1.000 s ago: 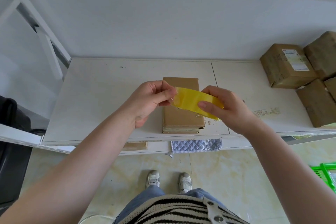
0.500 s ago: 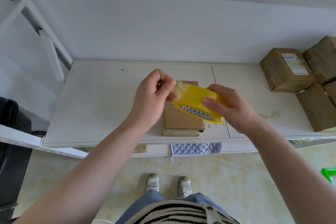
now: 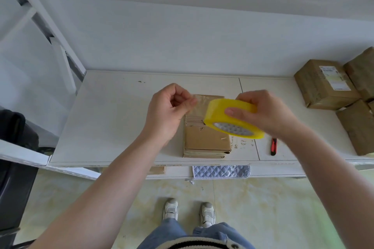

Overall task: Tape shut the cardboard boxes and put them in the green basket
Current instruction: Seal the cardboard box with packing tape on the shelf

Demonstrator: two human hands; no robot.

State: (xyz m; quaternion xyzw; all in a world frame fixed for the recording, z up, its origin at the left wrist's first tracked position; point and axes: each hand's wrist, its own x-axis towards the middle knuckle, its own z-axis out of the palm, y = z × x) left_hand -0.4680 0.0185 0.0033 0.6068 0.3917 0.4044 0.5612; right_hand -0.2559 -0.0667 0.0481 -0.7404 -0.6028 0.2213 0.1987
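The white table (image 3: 113,119) fills the middle of the view, its right end cut off by the frame edge. At about three o'clock on it sits a pile of cardboard boxes (image 3: 323,85), the rightmost ones only partly in view; one carries a white label whose print is too small to read. At the centre of the table, close to its near edge, lies a single flat box (image 3: 206,139). Its far half is hidden behind the hands and the tape, so I cannot tell whether its top seam is closed there.

Both arms reach in from six o'clock. The right hand (image 3: 267,113) grips the yellow roll of tape (image 3: 232,119) above the box, thumb on the outer band and fingers wrapped over the far side, where they are out of sight. The roll is tilted so its patterned core shows underneath. At nine o'clock from the roll, the left hand (image 3: 170,109) pinches the free end of a clear strip of tape (image 3: 199,105) between thumb and fingertips. The strip is see-through and blurred, and its edges are hard to trace against the cardboard.

Below the table edge hangs a quilted cloth (image 3: 220,172), only its lower part showing. At four o'clock from the roll a small red-and-black cutter (image 3: 273,146) lies on the table; whether its blade is out I cannot tell.
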